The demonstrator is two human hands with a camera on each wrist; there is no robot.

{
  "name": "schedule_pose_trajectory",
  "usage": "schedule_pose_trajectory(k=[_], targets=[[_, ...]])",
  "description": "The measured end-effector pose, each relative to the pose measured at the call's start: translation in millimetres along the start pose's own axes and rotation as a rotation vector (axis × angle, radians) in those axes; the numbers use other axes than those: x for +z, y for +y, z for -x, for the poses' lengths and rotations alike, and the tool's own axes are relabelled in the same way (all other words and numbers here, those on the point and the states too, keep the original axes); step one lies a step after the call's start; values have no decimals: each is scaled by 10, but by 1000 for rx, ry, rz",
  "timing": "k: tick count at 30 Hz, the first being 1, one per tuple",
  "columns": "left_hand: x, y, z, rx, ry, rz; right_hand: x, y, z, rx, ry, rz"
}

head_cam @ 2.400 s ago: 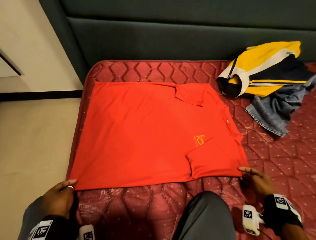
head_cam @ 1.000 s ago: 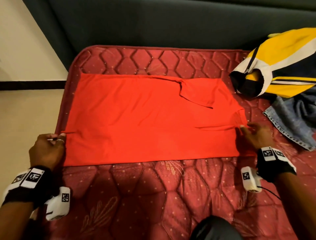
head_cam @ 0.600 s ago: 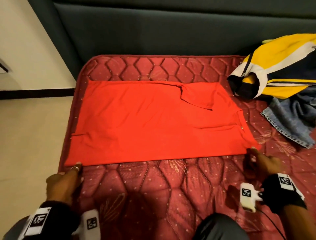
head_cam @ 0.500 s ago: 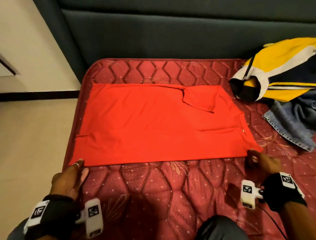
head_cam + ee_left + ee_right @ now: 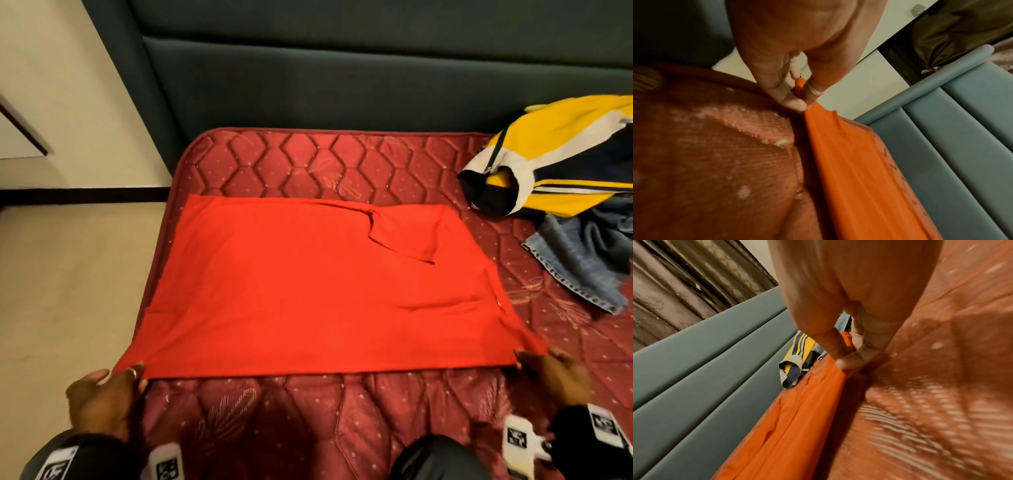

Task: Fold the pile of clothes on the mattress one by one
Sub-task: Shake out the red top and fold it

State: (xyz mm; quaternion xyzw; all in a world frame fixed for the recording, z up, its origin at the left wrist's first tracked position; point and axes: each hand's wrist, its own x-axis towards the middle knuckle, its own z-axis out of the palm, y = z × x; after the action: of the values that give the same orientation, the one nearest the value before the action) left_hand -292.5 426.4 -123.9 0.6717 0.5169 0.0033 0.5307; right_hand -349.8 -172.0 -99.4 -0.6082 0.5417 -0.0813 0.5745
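A red polo shirt lies folded lengthwise on the maroon quilted mattress, with one sleeve folded in at the back right. My left hand pinches its near left corner between thumb and finger; the left wrist view shows the cloth caught in that left hand. My right hand pinches the near right corner, and in the right wrist view the right hand grips the red fabric. Both corners are pulled taut toward me.
A yellow, white and navy jacket and blue jeans lie heaped at the mattress's back right. A dark padded headboard runs along the back. Beige floor borders the mattress's left edge. My knee shows at the bottom.
The near edge of the shirt was folded over to the middle, then both hands came back to the new near edge, took its corners and pulled them toward me.
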Motion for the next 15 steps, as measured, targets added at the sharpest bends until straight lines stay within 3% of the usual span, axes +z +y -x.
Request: schedule_pose_trajectory(k=[3, 5, 7, 10, 13, 15], targets=[[-119, -91, 175, -7, -27, -115, -132, 175, 212, 61, -67, 53], [-169, -26, 225, 43, 2, -222, -161, 180, 271, 29, 11, 95], [-168, 147, 101, 249, 49, -449, -324, 221, 53, -151, 26, 378], [11, 541, -301, 636, 70, -537, -264, -6, -241, -420, 195, 734], [441, 1184, -734, 1013, -33, -725, 418, -666, -70, -727, 58, 915], [829, 1672, -952, 1184, -125, -852, 907, -1013, -271, -953, -75, 966]])
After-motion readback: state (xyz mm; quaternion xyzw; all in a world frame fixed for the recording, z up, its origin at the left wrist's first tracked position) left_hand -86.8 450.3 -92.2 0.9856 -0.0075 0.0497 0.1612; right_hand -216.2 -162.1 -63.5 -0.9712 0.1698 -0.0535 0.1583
